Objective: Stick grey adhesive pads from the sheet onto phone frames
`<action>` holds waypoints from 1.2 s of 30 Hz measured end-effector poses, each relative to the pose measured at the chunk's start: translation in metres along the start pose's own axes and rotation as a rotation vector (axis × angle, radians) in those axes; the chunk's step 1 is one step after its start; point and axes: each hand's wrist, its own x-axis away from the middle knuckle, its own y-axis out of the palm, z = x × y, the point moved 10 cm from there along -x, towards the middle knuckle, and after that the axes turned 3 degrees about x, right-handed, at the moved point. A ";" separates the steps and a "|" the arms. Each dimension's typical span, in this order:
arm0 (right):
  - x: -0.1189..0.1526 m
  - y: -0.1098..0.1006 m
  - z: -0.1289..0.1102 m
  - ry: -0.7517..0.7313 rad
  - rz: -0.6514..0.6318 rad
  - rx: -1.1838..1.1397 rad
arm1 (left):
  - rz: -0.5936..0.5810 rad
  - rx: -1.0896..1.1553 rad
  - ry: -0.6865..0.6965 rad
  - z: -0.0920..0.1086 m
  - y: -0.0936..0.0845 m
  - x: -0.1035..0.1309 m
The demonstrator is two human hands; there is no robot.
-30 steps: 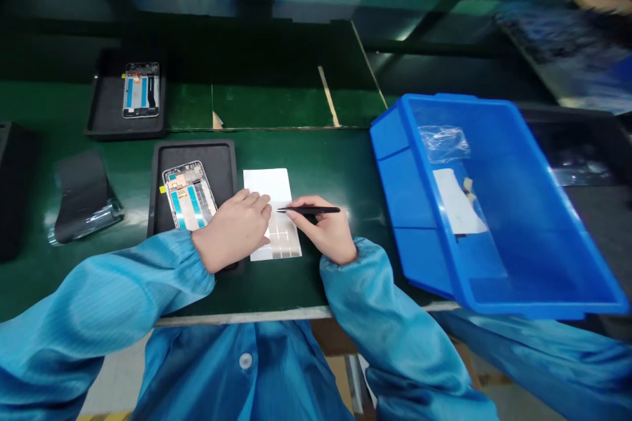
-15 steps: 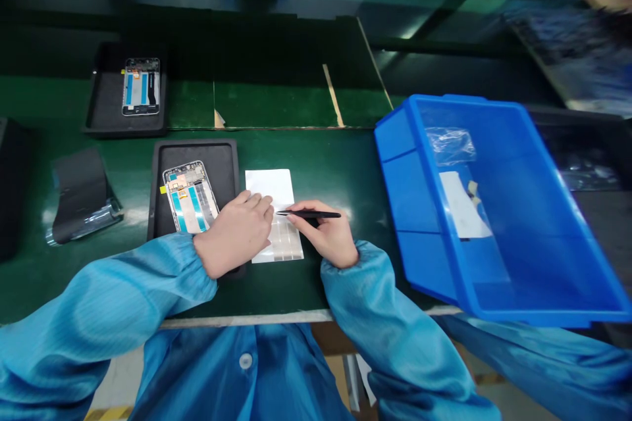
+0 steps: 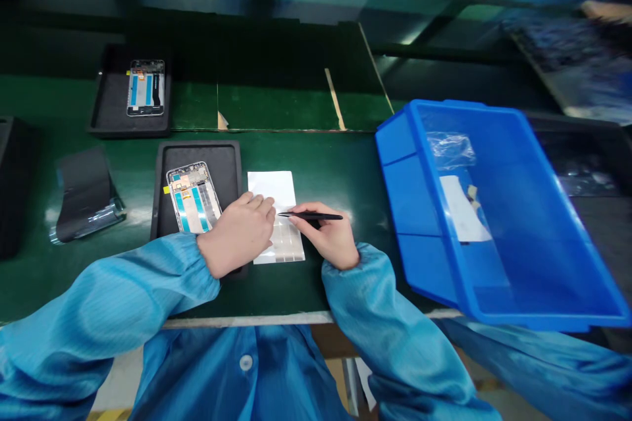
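Right hand (image 3: 330,237) pinches black tweezers (image 3: 322,216), tips leftward over white sheet (image 3: 275,187); left hand (image 3: 240,230), fingers extended, on sheet's left side.

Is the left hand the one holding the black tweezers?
No, the right hand holds the tweezers, with their tip over the white sheet.

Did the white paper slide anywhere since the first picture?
No. Judged against the tan strip on the green table, the white paper lies in the same spot; both just drift slightly rightward together as the view shifts.
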 end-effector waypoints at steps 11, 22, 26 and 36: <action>0.001 -0.004 0.009 0.031 0.061 -0.069 | 0.019 0.004 0.009 0.000 -0.001 0.001; -0.004 -0.025 0.014 0.166 0.178 -0.378 | 0.150 0.145 -0.024 -0.010 -0.033 0.022; -0.007 -0.002 -0.031 0.125 0.093 -0.429 | 0.254 0.522 -0.255 -0.046 -0.056 0.069; -0.014 0.056 -0.104 0.025 -0.056 -0.453 | 0.237 1.304 -0.658 -0.099 -0.009 0.122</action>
